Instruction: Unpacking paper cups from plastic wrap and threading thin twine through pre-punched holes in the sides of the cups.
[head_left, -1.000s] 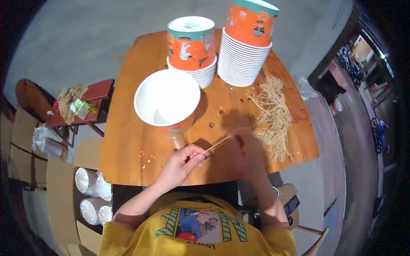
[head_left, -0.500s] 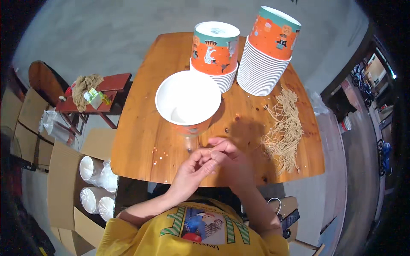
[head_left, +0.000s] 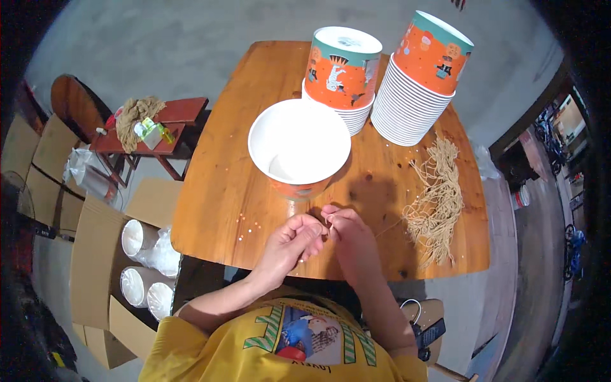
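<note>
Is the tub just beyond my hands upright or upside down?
Upright: the tub has its wide open mouth facing up, showing the white inside, whereas the stack right behind it stands bottom up.

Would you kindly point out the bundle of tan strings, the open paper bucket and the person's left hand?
Bundle of tan strings [head_left: 438, 202]: head view, middle of the bundle.
Open paper bucket [head_left: 305, 132]: head view, white inner wall.
Left hand [head_left: 286, 247]: head view, middle of the hand.
</note>
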{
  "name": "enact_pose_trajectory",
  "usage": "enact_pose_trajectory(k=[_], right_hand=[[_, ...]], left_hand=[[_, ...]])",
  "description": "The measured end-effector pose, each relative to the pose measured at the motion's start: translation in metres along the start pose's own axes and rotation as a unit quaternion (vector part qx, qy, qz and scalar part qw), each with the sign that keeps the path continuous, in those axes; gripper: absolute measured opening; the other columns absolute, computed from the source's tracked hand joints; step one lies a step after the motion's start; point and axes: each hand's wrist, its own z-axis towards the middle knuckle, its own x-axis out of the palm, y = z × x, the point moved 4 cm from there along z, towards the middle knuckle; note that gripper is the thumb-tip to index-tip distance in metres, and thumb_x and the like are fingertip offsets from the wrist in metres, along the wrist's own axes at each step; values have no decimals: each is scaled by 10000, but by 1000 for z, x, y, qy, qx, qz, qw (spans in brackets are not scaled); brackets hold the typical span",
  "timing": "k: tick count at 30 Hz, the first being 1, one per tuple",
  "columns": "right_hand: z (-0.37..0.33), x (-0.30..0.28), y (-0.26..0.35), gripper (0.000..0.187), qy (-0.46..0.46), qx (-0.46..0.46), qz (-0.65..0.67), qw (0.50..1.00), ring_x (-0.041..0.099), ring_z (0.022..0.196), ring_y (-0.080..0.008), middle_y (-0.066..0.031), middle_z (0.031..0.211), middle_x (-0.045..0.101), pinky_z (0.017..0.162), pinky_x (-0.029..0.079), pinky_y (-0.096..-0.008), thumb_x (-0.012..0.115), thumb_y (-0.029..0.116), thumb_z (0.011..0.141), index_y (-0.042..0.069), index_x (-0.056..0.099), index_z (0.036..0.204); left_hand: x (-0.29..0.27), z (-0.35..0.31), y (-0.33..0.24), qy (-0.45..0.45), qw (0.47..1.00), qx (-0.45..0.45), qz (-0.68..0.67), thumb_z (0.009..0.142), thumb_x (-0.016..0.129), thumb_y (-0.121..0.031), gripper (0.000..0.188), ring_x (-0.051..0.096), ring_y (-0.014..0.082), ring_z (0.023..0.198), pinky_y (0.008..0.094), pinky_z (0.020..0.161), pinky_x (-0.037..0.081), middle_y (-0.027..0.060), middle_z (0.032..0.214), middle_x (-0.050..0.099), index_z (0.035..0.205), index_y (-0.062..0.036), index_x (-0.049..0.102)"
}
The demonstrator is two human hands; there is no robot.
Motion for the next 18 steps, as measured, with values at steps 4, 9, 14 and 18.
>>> enact_pose_trajectory(k=[4, 9, 14, 18], right_hand=[[-1, 9, 5, 103, 13, 112, 208, 972, 534, 905, -119, -55, 1032, 579, 837, 416, -276, 524, 86, 884, 23, 599, 914], [-3, 15, -1, 119, 68, 139, 217, 964, 510, 793, -104, -41, 1022, 575, 789, 428, -266, 529, 127, 893, 35, 587, 941], [-4, 15, -8, 121, 8, 67, 142, 988, 551, 838, -140, -62, 988, 594, 799, 451, -288, 570, 91, 867, 36, 566, 975], [-5, 19, 45, 157, -80, -326, -347, 876, 582, 829, -182, -84, 936, 619, 772, 475, -311, 582, 59, 869, 29, 539, 1017]], left_hand=[[0, 0, 4, -24, 999, -29, -22, 961, 494, -287, 227, 472, 27, 643, 165, 559, 359, -37, 779, 570, 954, -74, 574], [1, 0, 7, -33, 999, -27, -5, 949, 517, -287, 220, 474, 30, 648, 170, 559, 359, -31, 782, 574, 970, -76, 578], [-8, -1, 5, -3, 1000, -2, -4, 940, 536, -187, 144, 519, 49, 669, 199, 607, 433, -16, 772, 569, 918, -48, 569], [-11, -6, -11, 12, 981, 68, 183, 892, 545, -100, 129, 396, 48, 602, 216, 539, 348, -37, 678, 456, 790, -21, 540]])
